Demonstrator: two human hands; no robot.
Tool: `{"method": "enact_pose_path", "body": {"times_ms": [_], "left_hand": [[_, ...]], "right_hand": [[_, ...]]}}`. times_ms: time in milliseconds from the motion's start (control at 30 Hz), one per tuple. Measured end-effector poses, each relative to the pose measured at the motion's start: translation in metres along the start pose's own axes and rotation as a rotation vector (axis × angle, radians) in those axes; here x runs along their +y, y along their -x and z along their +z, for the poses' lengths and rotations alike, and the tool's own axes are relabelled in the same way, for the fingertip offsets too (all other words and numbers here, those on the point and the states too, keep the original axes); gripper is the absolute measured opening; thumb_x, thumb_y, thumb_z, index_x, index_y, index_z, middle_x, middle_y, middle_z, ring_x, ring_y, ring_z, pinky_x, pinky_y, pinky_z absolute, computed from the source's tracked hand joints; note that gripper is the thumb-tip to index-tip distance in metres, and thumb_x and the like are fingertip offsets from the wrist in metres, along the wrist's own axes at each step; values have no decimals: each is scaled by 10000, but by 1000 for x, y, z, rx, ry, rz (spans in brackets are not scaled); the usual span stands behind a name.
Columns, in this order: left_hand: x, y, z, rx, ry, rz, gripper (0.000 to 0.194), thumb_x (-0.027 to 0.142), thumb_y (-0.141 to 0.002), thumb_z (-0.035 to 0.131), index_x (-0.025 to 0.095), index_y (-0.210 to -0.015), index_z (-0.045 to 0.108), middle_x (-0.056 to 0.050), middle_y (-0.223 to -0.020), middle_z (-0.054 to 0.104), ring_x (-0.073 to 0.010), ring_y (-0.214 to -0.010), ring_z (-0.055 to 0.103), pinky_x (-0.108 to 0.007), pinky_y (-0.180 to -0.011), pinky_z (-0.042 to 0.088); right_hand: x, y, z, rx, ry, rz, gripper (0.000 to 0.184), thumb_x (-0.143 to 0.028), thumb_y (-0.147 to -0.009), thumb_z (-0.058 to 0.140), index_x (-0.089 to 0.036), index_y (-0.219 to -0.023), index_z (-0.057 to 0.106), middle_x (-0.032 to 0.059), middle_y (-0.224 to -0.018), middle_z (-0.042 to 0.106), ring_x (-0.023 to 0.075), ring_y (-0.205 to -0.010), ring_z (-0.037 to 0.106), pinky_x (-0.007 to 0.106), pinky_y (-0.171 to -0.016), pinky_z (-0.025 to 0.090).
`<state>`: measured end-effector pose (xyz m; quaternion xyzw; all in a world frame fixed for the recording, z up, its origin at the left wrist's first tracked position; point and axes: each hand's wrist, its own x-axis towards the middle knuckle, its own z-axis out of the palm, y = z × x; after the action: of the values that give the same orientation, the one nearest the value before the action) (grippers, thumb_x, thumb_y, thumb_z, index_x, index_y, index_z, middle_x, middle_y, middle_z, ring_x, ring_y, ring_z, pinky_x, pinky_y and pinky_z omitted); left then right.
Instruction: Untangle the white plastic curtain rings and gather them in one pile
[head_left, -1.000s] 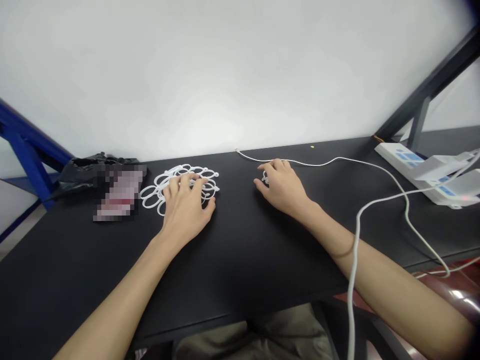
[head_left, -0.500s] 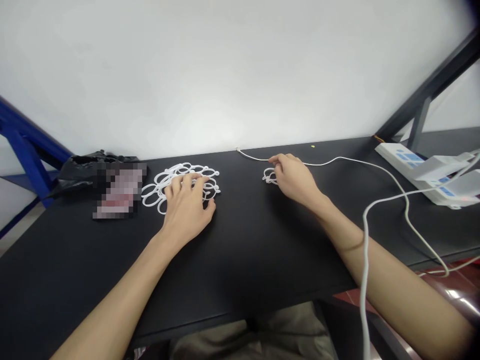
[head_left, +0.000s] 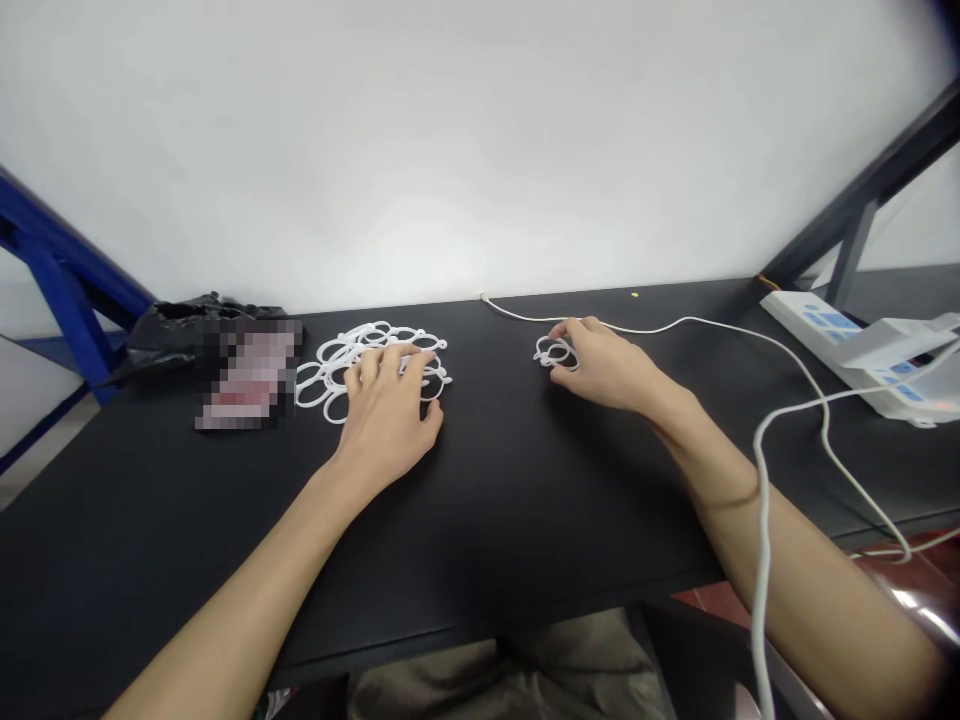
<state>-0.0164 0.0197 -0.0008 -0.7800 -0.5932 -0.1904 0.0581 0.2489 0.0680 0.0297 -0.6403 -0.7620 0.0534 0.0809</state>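
White plastic rings [head_left: 309,386] with small knobs lie in an overlapping pile on the left of the black table [head_left: 480,500]. My left hand [head_left: 386,400] rests over the right part of this pile, palm down with fingers spread, hiding some of the rings. Farther right is a smaller cluster of the same white rings [head_left: 553,352]. Beside it, my right hand [head_left: 607,365] has its thumb and fingers apart around the cluster's right side. The rings show in the gap between them, and part of that hand's fingers is hidden.
A crumpled black plastic bag [head_left: 169,335] and a pixelated flat item [head_left: 247,385] are at the left. A white cable [head_left: 660,325] runs along the back, and another cable [head_left: 761,540] crosses my right forearm. White devices with blue labels [head_left: 855,345] stand at the right.
My right hand has drawn slightly right and its thumb now shows, leaving more of the small ring cluster visible. My left hand stays on the pile. The whole view has shifted a little.
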Motion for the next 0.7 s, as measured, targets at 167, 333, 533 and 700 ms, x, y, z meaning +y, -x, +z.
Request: {"method": "enact_pose_path", "body": {"times_ms": [167,333,533,700], "left_hand": [[3,2,-1,27,12,31,431,264,-856,549,185,-1279,538,-129,-1296,539,-362,-1191,439,-558,-993,368],[8,4,-3,69,46,73,397,294,-891,547,183,-1272,533,-120,-1306,543,-346,-1199,431,-541,-1000,355],[12,3,-4,91,81,126,360,286,-917,538,189,-1263,541,-107,-1265,575,-328,-1184,435,-509,-997,351],[14,4,-4,59,113,157,319,287,-930,528,193,-1234,559,-93,-1211,612,-307,-1138,461,-488,-961,362]], "right_hand": [[0,-3,11,28,5,-114,524,-218,-829,534,-134,-1346,502,194,-1280,557,342,-1210,536,458,-940,488],[-14,0,19,146,-53,-236,505,-215,-826,568,-124,-1321,525,174,-1211,584,331,-1179,533,465,-976,479],[-32,10,20,234,-98,-418,507,-182,-819,579,-138,-1322,533,149,-1177,580,298,-1086,543,460,-961,495],[-38,15,17,290,-146,-506,504,-154,-814,572,-150,-1316,533,151,-1188,557,282,-1060,545,449,-914,517]]}}
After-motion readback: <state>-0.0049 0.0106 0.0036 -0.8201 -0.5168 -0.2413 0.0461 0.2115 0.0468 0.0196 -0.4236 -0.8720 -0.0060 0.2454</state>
